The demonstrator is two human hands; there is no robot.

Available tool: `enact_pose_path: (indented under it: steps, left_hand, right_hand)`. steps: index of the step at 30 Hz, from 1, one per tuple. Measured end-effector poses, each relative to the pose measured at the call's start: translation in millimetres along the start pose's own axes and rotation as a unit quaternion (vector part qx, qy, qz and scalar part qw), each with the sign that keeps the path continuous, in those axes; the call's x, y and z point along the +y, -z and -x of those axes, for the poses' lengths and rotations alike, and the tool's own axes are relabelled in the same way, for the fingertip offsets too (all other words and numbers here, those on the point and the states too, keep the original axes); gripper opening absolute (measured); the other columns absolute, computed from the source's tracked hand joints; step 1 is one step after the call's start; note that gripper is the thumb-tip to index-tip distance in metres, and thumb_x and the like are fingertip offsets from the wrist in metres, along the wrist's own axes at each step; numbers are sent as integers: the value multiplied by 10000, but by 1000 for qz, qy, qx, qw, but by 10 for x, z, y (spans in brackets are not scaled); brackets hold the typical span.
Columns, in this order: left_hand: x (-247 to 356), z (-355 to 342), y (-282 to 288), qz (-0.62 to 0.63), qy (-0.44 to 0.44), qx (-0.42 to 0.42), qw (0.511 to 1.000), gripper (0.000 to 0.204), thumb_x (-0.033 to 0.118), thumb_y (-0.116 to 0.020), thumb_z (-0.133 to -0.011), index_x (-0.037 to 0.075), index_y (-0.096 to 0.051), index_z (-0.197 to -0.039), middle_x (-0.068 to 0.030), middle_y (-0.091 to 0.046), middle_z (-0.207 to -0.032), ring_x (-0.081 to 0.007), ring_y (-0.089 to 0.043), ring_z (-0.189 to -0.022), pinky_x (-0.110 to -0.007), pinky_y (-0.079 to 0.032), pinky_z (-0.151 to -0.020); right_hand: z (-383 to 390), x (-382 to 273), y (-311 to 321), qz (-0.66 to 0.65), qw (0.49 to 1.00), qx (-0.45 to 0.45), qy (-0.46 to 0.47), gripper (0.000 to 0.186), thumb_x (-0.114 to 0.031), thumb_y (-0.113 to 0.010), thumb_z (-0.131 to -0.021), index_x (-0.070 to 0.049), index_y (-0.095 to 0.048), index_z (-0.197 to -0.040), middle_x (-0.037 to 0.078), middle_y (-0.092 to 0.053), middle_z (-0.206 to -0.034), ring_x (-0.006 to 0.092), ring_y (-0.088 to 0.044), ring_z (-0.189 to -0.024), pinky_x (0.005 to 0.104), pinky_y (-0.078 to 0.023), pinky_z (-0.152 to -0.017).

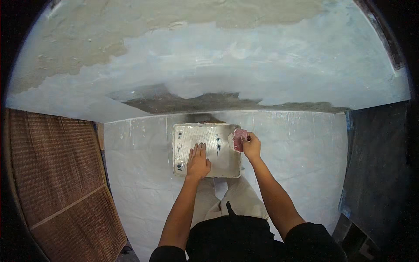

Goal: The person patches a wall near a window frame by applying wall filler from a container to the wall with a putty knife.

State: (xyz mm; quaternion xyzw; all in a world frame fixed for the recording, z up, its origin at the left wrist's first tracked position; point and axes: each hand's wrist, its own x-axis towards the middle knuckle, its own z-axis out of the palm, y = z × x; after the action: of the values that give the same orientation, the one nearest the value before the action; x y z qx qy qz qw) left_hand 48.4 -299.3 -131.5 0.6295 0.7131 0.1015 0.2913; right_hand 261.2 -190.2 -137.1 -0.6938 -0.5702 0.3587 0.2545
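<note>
A rectangular white paint tray sits in front of my legs, smeared with wet white paint or filler and showing dark spots through it. My left hand lies over the tray's left part, fingers stretched out and seemingly touching its ridged surface; nothing shows in it. At the tray's right edge my right hand grips a flat pink-red scraper, whose left edge is coated in white. The thumb and fingers are closed on its right side. Part of the scraper is hidden by the hand.
Ahead rises a wall, partly coated pale, with bare grey-brown patches above and along its base. Pale sheeting or tiles cover the floor. A brown woven panel stands on the left, a dark panel on the right.
</note>
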Motion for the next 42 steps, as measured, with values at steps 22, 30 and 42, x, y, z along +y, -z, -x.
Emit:
enact_pose_path:
  steps: [22, 30, 42]
  left_hand:
    - [-543, 1, -698, 102, -31, -8, 994, 614, 85, -576, -841, -35, -369, -1407, -267, -419, -1402, -412, -338, -1365, -476, -278, -1141]
    - [-505, -19, -705, 134, -19, 16, 991, 590, 66, -571, -839, -27, -390, -1392, -272, -427, -1390, -428, -374, -1331, -480, -294, -1128]
    - [-534, 23, -721, 145, 1, 34, 989, 579, 58, -575, -837, -13, -399, -1384, -272, -433, -1379, -430, -379, -1318, -487, -292, -1121]
  right_hand:
    - [22, 380, -900, -2, 992, 119, 28, 231, -176, -613, -896, 51, -649, -921, 268, -619, -719, 408, -639, -646, 435, -491, -597]
    - [15, 503, -937, 23, 994, 107, 6, 209, -163, -629, -878, 43, -657, -898, 271, -631, -736, 415, -657, -675, 444, -507, -616]
    - [77, 389, -949, 69, 986, 140, 61, 173, -127, -617, -881, 43, -635, -904, 279, -608, -736, 458, -624, -697, 474, -487, -612]
